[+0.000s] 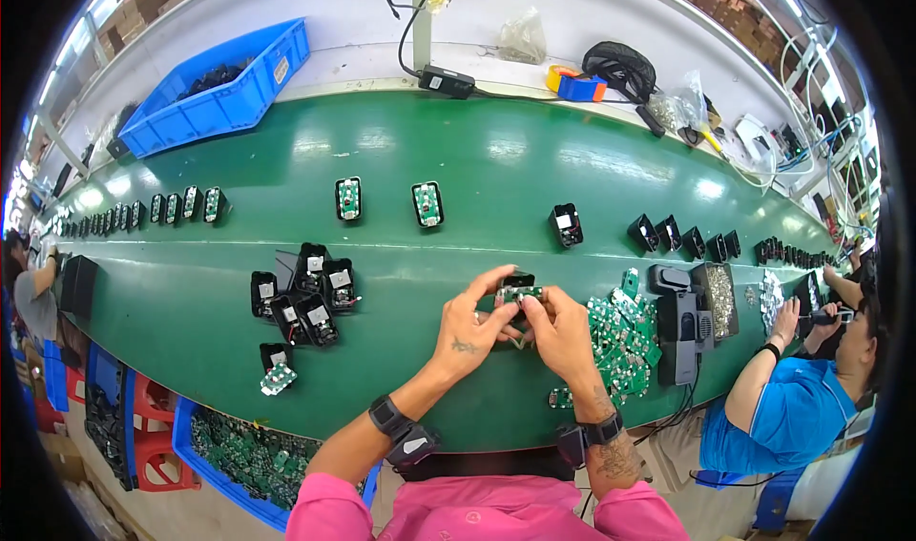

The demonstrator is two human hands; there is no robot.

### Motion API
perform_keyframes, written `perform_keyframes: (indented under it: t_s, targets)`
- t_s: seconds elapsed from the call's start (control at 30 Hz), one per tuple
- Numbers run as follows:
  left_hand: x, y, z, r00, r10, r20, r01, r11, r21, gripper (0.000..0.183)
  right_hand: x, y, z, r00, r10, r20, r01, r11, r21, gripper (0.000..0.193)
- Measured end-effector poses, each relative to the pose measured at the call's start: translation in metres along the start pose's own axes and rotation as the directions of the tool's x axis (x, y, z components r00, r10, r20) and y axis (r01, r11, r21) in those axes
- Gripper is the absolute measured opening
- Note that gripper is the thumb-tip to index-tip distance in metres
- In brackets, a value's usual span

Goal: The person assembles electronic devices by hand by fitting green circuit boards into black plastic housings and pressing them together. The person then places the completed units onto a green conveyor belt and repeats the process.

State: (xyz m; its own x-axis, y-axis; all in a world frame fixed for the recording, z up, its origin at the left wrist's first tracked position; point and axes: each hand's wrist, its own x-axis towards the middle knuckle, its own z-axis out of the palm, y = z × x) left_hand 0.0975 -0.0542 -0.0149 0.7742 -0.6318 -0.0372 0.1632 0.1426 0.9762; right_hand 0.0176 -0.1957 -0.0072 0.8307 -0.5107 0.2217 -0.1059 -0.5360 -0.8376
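Observation:
In front of me, my left hand (466, 329) is closed around a small black plastic housing (517, 280). A green circuit board (527, 293) lies at its opening, with both thumbs against it. My right hand (561, 333) pinches the board from the other side; the fingertips underneath are partly hidden. Right of my hands spreads a loose pile of green circuit boards (625, 345). To the left stands a cluster of open black housings (313, 293) with white parts inside. Nearer me, one more board (278, 379) leans on a black housing (275, 354).
Rows of housings line the green table (458, 345). A blue crate (205, 97) stands at the far left. Right of the boards are a black device (678, 336) and a box of small metal parts (718, 298). A co-worker in blue (797, 403) sits at right. A blue bin (215, 474) stands below left.

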Motion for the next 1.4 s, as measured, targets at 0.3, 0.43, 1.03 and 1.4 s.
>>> perform_keyframes:
  t_s: [0.3, 0.43, 1.03, 1.4]
  targets:
    - [0.01, -0.025, -0.004, 0.992, 0.128, 0.021, -0.13, 0.982, 0.135, 0.048, -0.013, -0.007, 0.019, 0.996, 0.071, 0.059, -0.092, 0.846, 0.526, 0.012]
    - [0.014, -0.023, -0.003, 0.935, 0.355, 0.023, -0.345, 0.889, 0.3, 0.055, -0.008, 0.006, 0.017, 0.999, 0.038, 0.032, -0.046, 0.949, 0.313, 0.019]
    - [0.003, -0.023, -0.001, 0.859, 0.509, -0.053, -0.48, 0.837, 0.263, 0.049, 0.002, -0.002, -0.003, 0.968, -0.084, 0.236, 0.072, 0.996, 0.06, 0.029]
    - [0.012, -0.024, -0.018, 0.893, 0.446, -0.059, -0.407, 0.858, 0.313, 0.055, 0.012, -0.02, 0.018, 0.996, -0.088, 0.024, 0.088, 0.996, 0.0, 0.026]
